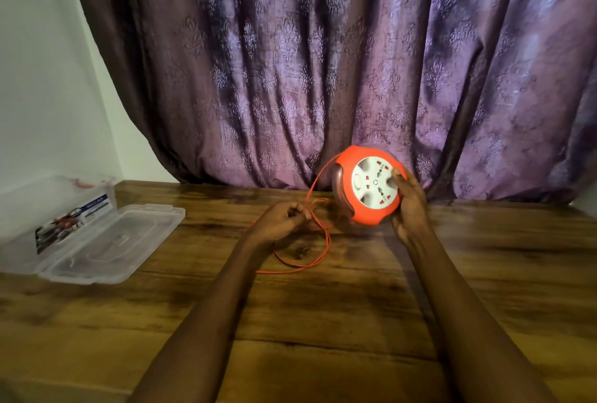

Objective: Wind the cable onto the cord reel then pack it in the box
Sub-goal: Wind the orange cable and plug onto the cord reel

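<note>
I see the right hand [409, 205] gripping the cord reel [368, 188] by its right rim, thumb curled over the white socket face, fingers wrapped behind. The reel is held up off the wooden table [323, 322], right of centre and toward the far edge, in front of the purple curtain [323, 63]. Its round face is tilted toward me and slightly left, so its axle points roughly at the camera.

My left hand [281, 220] sits just left of the reel, fingers curled and pinching the orange cable [318, 250]. From the pinch, the cable runs up and right to the reel's upper left edge; the slack loops down on the table, nearer to me.

At far left lies the clear plastic box [55, 208], its lid [113, 244] open flat beside it.
</note>
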### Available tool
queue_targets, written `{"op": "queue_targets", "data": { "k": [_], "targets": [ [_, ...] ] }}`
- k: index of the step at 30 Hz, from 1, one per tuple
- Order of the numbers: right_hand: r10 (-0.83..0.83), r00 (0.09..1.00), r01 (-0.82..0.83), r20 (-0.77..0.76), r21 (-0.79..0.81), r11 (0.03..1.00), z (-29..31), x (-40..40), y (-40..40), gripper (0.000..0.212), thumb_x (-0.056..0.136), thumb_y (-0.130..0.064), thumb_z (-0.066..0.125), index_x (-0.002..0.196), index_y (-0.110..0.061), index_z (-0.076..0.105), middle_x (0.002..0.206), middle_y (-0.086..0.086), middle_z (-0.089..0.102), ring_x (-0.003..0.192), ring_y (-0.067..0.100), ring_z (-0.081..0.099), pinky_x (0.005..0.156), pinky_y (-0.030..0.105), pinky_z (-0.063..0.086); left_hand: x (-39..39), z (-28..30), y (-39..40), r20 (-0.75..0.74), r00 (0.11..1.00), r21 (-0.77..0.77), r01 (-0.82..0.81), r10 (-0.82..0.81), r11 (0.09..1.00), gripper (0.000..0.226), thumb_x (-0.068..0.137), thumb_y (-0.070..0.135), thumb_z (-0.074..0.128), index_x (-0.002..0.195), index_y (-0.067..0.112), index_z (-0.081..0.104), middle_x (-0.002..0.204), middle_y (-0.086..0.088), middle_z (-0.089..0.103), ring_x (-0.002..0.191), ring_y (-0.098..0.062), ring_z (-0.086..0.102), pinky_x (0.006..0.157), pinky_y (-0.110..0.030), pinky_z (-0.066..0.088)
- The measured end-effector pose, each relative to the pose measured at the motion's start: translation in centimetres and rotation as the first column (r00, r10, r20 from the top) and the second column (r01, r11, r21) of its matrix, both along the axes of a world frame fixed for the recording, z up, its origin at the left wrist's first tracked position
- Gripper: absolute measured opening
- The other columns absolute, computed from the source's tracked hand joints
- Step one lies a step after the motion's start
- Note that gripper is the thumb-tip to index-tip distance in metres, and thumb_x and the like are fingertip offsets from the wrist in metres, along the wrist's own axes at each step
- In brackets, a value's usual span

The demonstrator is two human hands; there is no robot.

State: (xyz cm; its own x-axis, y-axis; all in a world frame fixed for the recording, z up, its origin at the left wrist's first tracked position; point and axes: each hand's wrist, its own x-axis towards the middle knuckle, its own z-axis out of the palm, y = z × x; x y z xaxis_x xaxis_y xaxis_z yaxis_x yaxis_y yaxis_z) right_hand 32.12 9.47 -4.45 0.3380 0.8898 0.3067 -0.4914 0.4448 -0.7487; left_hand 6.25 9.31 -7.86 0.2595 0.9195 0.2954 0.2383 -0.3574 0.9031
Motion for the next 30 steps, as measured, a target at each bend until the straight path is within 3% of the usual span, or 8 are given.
{"op": "queue_targets", "data": {
  "k": [6,13,17,18,21,24,27,30],
  "targets": [
    [-0.195,0.980,0.198,0.050,-0.062,0.978,-0.6,0.4,0.2,0.019,0.094,-0.008,0.063,0.113,-0.010,0.059,0.063,-0.010,0.070,0.060,0.001,0.063,0.060,0.020,0.054,-3.6,0.8,1.2,-0.124,0.831,0.229,-0.507,0.542,0.831,0.014,0.094,0.014,0.061,0.099,0.006,0.072,0.098,-0.019,0.073,0.093,-0.032,0.068,0.083,-0.046,0.052],
    [-0.186,0.969,0.205,0.161,-0.112,0.972,-1.9,-1.2,0.1,0.029,0.091,-0.008,0.067,0.118,-0.012,0.058,0.082,0.006,0.066,0.059,0.001,0.063,0.056,0.018,0.054,-6.4,2.1,-1.3,0.040,0.560,0.233,-0.811,0.828,0.537,0.024,0.100,0.024,0.053,0.097,0.003,0.062,0.100,-0.024,0.069,0.094,-0.041,0.063,0.073,-0.045,0.044],
    [-0.168,0.976,0.182,0.136,-0.098,0.978,-1.9,-2.5,0.3,0.027,0.091,-0.012,0.068,0.116,-0.013,0.058,0.081,0.003,0.067,0.061,0.002,0.064,0.056,0.019,0.054,-7.9,3.3,-2.0,0.060,0.653,0.220,-0.746,0.755,0.628,0.017,0.098,0.000,0.051,0.105,-0.012,0.061,0.098,-0.025,0.066,0.088,-0.020,0.069,0.079,-0.033,0.046],
    [-0.171,0.978,0.183,0.124,-0.097,0.978,-1.9,-2.6,0.4,0.027,0.091,-0.013,0.068,0.116,-0.012,0.058,0.080,0.003,0.067,0.061,0.002,0.065,0.056,0.019,0.053,-7.8,3.4,-2.3,0.111,0.706,0.191,-0.706,0.700,0.682,0.016,0.097,-0.008,0.049,0.107,-0.011,0.060,0.091,-0.019,0.063,0.074,-0.002,0.066,0.072,-0.022,0.048],
    [-0.176,0.978,0.188,0.111,-0.110,0.976,-1.9,-2.7,0.4,0.028,0.092,-0.014,0.068,0.118,-0.012,0.058,0.081,0.002,0.068,0.060,0.000,0.065,0.055,0.018,0.053,-7.2,3.2,-2.1,0.220,0.791,0.085,-0.599,0.571,0.796,0.029,0.095,-0.017,0.043,0.119,-0.003,0.052,0.080,0.001,0.054,0.054,0.010,0.060,0.054,-0.004,0.044],
    [-0.182,0.978,0.195,0.106,-0.127,0.972,-2.0,-2.7,0.4,0.029,0.092,-0.014,0.068,0.119,-0.011,0.057,0.081,0.003,0.067,0.058,0.000,0.065,0.054,0.018,0.053,-6.6,2.8,-2.1,0.238,0.808,0.034,-0.562,0.539,0.827,0.042,0.088,-0.019,0.049,0.130,-0.011,0.047,0.096,-0.004,0.054,0.066,0.003,0.061,0.060,-0.005,0.048],
    [-0.188,0.977,0.201,0.104,-0.131,0.971,-2.1,-2.9,0.5,0.031,0.092,-0.013,0.068,0.120,-0.009,0.057,0.081,0.004,0.067,0.063,0.005,0.065,0.060,0.023,0.055,-6.9,2.5,-1.4,0.189,0.721,0.260,-0.692,0.667,0.674,0.051,0.075,-0.007,0.059,0.125,0.000,0.055,0.119,-0.013,0.053,0.102,-0.022,0.059,0.092,-0.028,0.048],
    [-0.195,0.976,0.206,0.094,-0.120,0.971,-2.2,-3.4,0.5,0.029,0.093,-0.011,0.066,0.119,-0.010,0.055,0.081,0.004,0.065,0.069,0.009,0.062,0.068,0.026,0.053,-5.3,2.5,-0.8,0.234,0.767,0.408,-0.636,0.598,0.656,0.028,0.077,-0.003,0.051,0.099,0.011,0.063,0.094,-0.006,0.067,0.083,-0.021,0.063,0.078,-0.034,0.050]
  ]
}}
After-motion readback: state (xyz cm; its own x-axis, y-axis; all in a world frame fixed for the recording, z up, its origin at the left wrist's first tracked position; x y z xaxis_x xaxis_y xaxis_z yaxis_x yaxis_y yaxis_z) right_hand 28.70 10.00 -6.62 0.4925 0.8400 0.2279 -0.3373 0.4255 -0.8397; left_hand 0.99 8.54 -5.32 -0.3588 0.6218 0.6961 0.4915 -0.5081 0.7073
